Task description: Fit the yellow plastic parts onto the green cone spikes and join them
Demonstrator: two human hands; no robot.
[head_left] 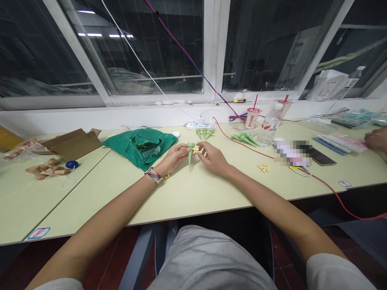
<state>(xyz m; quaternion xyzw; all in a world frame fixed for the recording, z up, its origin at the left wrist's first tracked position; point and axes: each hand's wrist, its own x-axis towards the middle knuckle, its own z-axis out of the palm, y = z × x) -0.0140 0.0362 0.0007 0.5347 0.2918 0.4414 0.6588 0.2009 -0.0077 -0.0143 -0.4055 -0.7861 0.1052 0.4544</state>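
Cup (252,118) with straw (255,102), beyond right hand (213,158)

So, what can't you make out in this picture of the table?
Head view:
- Small yellow piece: partly hidden by the right hand.
- Green spike: part hidden by the left hand.
- Thing beside the phone: pixelated.
- Green bag's contents: hidden by its folds.
- Other person's hand: cut off by the right edge.

Grn plastic spike (190,156), multicolour striped wristband (153,175)
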